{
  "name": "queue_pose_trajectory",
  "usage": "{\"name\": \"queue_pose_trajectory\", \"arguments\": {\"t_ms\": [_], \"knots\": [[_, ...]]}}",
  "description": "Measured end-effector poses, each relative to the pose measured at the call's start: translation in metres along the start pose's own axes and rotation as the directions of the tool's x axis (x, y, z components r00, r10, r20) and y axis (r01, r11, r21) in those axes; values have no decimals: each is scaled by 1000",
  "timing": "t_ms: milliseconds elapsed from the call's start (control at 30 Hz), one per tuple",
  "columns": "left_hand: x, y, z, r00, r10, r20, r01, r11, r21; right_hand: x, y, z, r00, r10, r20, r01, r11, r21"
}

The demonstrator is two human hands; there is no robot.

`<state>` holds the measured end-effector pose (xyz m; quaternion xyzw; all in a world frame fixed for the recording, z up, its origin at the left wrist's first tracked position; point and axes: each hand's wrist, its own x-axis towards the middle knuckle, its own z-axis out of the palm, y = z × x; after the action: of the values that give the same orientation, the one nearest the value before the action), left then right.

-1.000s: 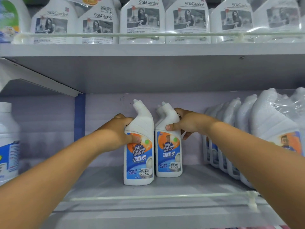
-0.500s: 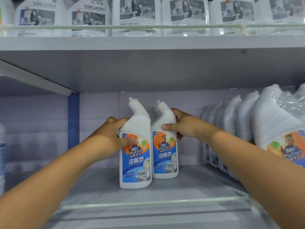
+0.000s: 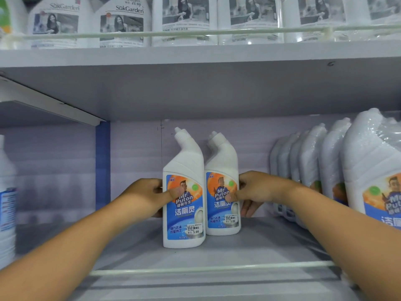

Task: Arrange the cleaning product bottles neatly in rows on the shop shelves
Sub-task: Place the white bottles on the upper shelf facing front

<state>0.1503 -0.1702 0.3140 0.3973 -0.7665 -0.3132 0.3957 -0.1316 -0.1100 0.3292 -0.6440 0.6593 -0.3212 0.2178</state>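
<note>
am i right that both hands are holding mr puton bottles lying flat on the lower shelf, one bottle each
Not quite: the bottles are standing upright, not lying flat. In the head view the left hand grips the nearer bottle and the right hand grips the farther bottle, side by side on the lower shelf, one bottle each.

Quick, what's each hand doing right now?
Left hand: grips the front toilet cleaner bottle, thumb across its label.
Right hand: grips the rear toilet cleaner bottle, thumb on its label.
</note>
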Motion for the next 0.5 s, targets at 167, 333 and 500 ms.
{"name": "queue_pose_trajectory", "arguments": {"t_ms": [167,333,500], "knots": [[4,0,1,998,-40,-43,40,999,4,2,2,1,1000,1,-3,-1,1000,14],[-1,2,2,997,-65,-36,64,997,-36,-1,-3,4,999,36,-12,-37,999,-23],[-16,-1,-1,994,-45,102,42,999,31,-13,-15,9,997,76,-34,-79,993,-88]]}}
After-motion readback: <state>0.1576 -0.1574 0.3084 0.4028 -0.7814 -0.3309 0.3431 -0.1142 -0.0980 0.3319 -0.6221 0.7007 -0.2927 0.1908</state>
